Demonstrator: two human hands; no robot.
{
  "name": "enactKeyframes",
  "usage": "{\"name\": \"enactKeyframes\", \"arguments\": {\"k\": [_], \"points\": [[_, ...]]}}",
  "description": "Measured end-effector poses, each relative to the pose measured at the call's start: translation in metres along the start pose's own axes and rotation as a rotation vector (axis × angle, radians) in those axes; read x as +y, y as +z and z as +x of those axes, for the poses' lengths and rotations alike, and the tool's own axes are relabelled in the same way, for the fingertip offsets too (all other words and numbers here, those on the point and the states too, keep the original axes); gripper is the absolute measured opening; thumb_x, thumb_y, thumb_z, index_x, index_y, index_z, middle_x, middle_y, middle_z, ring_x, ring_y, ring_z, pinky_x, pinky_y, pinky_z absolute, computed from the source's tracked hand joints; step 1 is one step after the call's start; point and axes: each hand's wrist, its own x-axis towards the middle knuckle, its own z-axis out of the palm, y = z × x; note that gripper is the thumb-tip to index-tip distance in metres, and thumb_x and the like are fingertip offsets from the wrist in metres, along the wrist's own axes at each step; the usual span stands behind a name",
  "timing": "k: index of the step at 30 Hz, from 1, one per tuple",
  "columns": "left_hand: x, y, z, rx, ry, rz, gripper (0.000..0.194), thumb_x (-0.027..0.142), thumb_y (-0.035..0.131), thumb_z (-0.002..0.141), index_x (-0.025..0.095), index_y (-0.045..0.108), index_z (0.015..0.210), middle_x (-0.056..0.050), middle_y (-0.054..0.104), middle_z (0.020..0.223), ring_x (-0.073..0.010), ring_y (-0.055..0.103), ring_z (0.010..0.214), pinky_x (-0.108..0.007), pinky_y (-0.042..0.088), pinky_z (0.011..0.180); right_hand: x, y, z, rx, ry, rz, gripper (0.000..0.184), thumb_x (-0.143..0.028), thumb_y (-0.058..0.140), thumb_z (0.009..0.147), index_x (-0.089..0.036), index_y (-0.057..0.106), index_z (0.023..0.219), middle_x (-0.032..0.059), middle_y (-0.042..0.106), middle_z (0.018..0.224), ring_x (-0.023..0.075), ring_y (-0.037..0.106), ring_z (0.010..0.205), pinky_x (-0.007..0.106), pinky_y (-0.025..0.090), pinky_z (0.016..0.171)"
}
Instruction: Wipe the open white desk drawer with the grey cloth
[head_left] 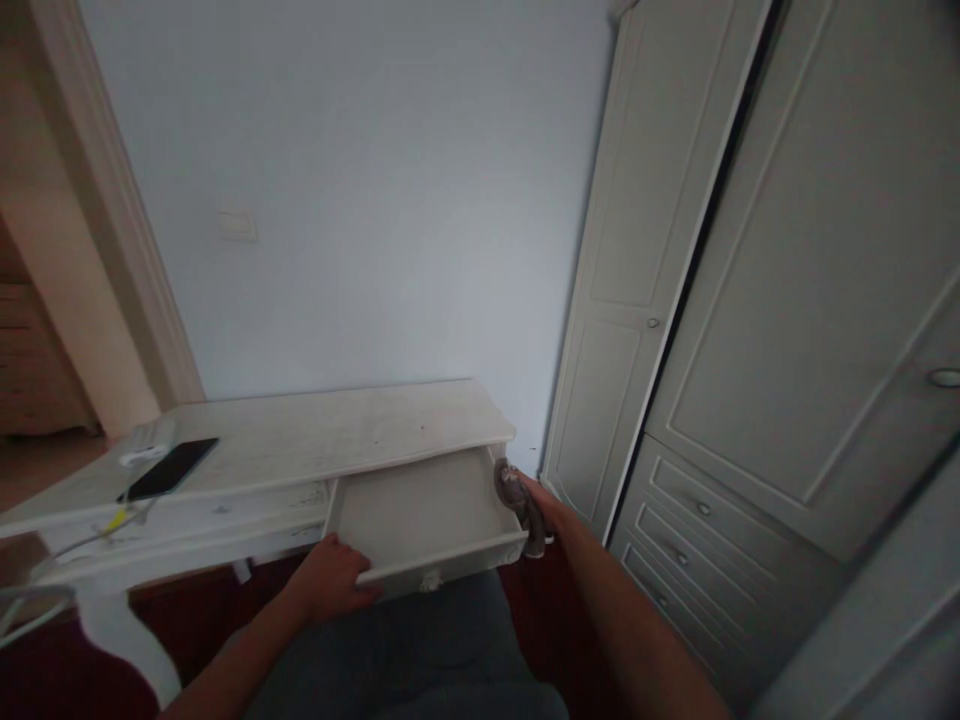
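Note:
A white drawer (424, 510) is pulled out of a white desk (352, 430), and its inside is bare. My left hand (334, 578) is closed around the drawer's left front corner, with part of the fingers hidden behind the front panel. At the drawer's right side, my right hand (538, 498) grips a crumpled grey-brown cloth (525, 512), which lies against the outer side wall and hangs down past the front corner. A small ornate knob (431, 580) sits in the middle of the drawer front.
On the desk's left end lie a black phone or tablet (171, 470), a white object (146, 440) and a cable with a yellow tag (116, 520). A grey-white wardrobe (720, 300) with drawers stands close on the right. A pale blue wall (375, 200) rises behind the desk.

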Motion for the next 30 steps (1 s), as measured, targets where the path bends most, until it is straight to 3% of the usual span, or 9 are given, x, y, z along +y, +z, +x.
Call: {"name": "enactKeyframes", "arguments": {"k": [5, 8, 10, 12, 14, 21, 24, 27, 30], "points": [[-0.003, 0.006, 0.003, 0.027, 0.011, -0.009, 0.052, 0.06, 0.048, 0.095, 0.021, 0.081, 0.098, -0.016, 0.082, 0.099, -0.0371, 0.075, 0.101, -0.054, 0.045, 0.098, -0.005, -0.028, -0.038, -0.121, -0.177, -0.218, 0.042, -0.058, 0.076, 0.071, -0.024, 0.074, 0.097, 0.0095, 0.075, 0.104, 0.0318, 0.069, 0.104, 0.045, 0.053, 0.096], [-0.003, 0.008, 0.004, 0.039, 0.009, -0.016, 0.052, 0.061, 0.048, 0.095, 0.021, 0.081, 0.097, -0.016, 0.082, 0.098, -0.0369, 0.075, 0.1, -0.053, 0.046, 0.097, -0.02, -0.023, -0.05, -0.143, -0.309, -0.383, 0.055, -0.046, 0.085, 0.064, -0.026, 0.074, 0.114, 0.0076, 0.071, 0.115, 0.0331, 0.062, 0.115, 0.047, 0.044, 0.108], [-0.002, 0.007, 0.004, 0.034, 0.001, -0.009, 0.053, 0.061, 0.048, 0.094, 0.02, 0.081, 0.097, -0.017, 0.082, 0.098, -0.0372, 0.075, 0.1, -0.052, 0.046, 0.097, -0.026, -0.01, -0.06, -0.162, -0.438, -0.672, 0.063, -0.043, 0.085, 0.065, -0.028, 0.071, 0.125, 0.0077, 0.067, 0.118, 0.033, 0.06, 0.114, 0.049, 0.041, 0.108], [-0.001, 0.004, 0.003, 0.026, -0.004, 0.002, 0.053, 0.06, 0.048, 0.094, 0.018, 0.081, 0.099, -0.018, 0.081, 0.1, -0.0377, 0.075, 0.101, -0.053, 0.046, 0.098, -0.027, 0.011, -0.071, -0.219, -0.591, -1.007, 0.066, -0.044, 0.082, 0.07, -0.03, 0.067, 0.133, 0.0084, 0.064, 0.122, 0.0317, 0.06, 0.113, 0.046, 0.042, 0.105], [0.0, 0.002, 0.001, 0.02, 0.001, 0.004, 0.053, 0.059, 0.048, 0.095, 0.017, 0.081, 0.1, -0.019, 0.081, 0.101, -0.0376, 0.075, 0.103, -0.054, 0.046, 0.1, -0.024, 0.039, -0.079, -0.275, -0.703, -1.203, 0.067, -0.047, 0.08, 0.073, -0.031, 0.064, 0.136, 0.0093, 0.061, 0.125, 0.0311, 0.059, 0.113, 0.042, 0.044, 0.1], [0.0, 0.003, 0.001, 0.034, -0.015, -0.004, 0.046, 0.056, 0.052, 0.092, 0.019, 0.08, 0.096, -0.017, 0.082, 0.098, -0.0372, 0.076, 0.099, -0.053, 0.047, 0.098, -0.009, 0.164, -0.079, -0.428, -0.807, -1.285, 0.075, -0.067, 0.076, 0.076, -0.038, 0.056, 0.142, 0.0041, 0.06, 0.109, 0.026, 0.063, 0.093, 0.036, 0.049, 0.083], [0.001, 0.0, 0.001, 0.004, -0.03, -0.002, 0.036, 0.048, 0.058, 0.088, 0.021, 0.08, 0.095, -0.015, 0.082, 0.099, -0.037, 0.076, 0.1, -0.052, 0.047, 0.1, -0.006, 0.198, -0.076, -0.483, -0.858, -1.269, 0.076, -0.072, 0.075, 0.075, -0.039, 0.056, 0.141, 0.0027, 0.059, 0.107, 0.0249, 0.062, 0.091, 0.035, 0.049, 0.08], [0.002, -0.002, 0.001, -0.003, -0.031, 0.0, 0.038, 0.05, 0.057, 0.088, 0.021, 0.08, 0.096, -0.016, 0.082, 0.101, -0.0372, 0.076, 0.1, -0.051, 0.048, 0.098, -0.006, 0.191, -0.074, -0.503, -0.855, -1.264, 0.079, -0.072, 0.076, 0.075, -0.039, 0.054, 0.143, 0.0023, 0.058, 0.108, 0.0237, 0.062, 0.089, 0.033, 0.048, 0.079], [0.002, -0.002, -0.001, 0.02, -0.009, -0.009, 0.047, 0.056, 0.052, 0.092, 0.02, 0.08, 0.101, -0.017, 0.081, 0.103, -0.0368, 0.075, 0.103, -0.053, 0.047, 0.1, -0.012, 0.145, -0.071, -0.488, -0.808, -1.271, 0.077, -0.066, 0.079, 0.075, -0.038, 0.055, 0.143, 0.0028, 0.059, 0.109, 0.0237, 0.063, 0.091, 0.033, 0.046, 0.082]]}}
